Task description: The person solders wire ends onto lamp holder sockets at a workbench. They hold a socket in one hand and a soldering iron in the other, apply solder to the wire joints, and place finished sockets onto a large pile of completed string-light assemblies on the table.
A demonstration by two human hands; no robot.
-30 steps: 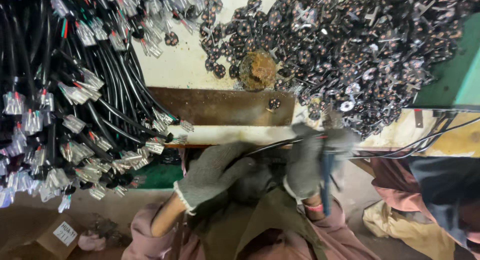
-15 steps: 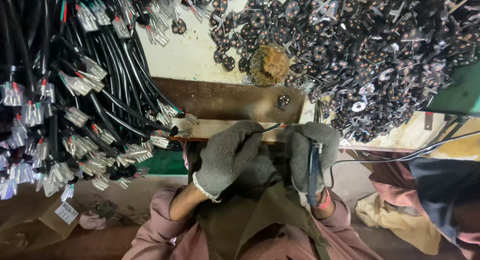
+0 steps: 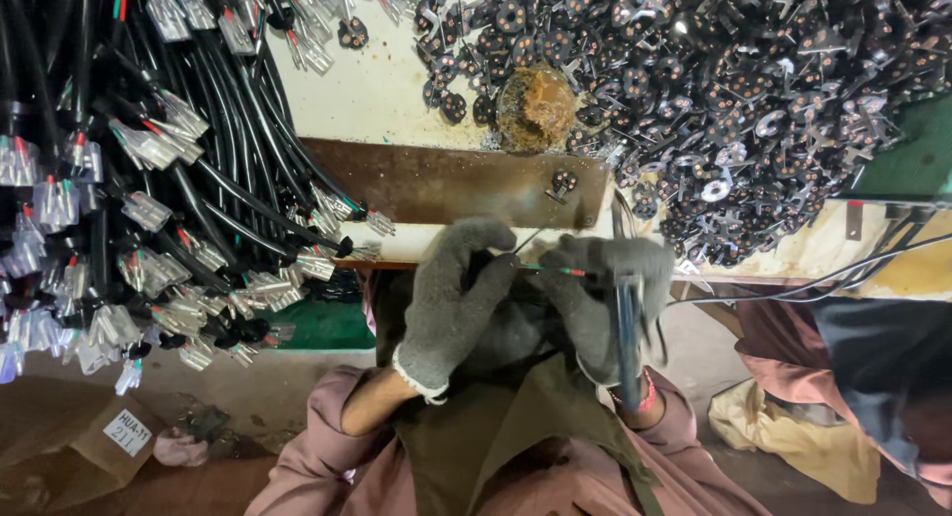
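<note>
Closest to the camera, both hands wear grey knitted gloves and meet just under the front edge of the desk (image 3: pixel 397 100). The left hand (image 3: pixel 451 298) is closed in a pinch on a thin wire end (image 3: pixel 555 270) with red and green strands. The right hand (image 3: pixel 605 298) is also closed: it takes the same wire from the other side and grips a blue-handled tool (image 3: pixel 629 338) that points down toward the lap. It is too small to tell whether the tool touches the wire.

Judging from how things lie, one wire is in work now, and much is done or waits in bulk. To the left hangs a thick bundle of black cables (image 3: pixel 129 179), whose ends carry small clear sleeves and coloured strands; I cannot tell which of them are finished. Thin black leads (image 3: pixel 843 273) run off to the right from beside the right hand.

Further back, on the desk, a brown metal plate (image 3: pixel 446 179) lies along the edge, with one small black part (image 3: pixel 562 182) on it. Behind it stands a rusty round knob (image 3: pixel 535 105). The far right of the desk is covered by a big loose heap of small black round parts with metal pins (image 3: pixel 773 90).

No real container holds these things; heap and bundle lie open. Only a cardboard box (image 3: pixel 59 447) stands on the floor at lower left, and its content does not show.
</note>
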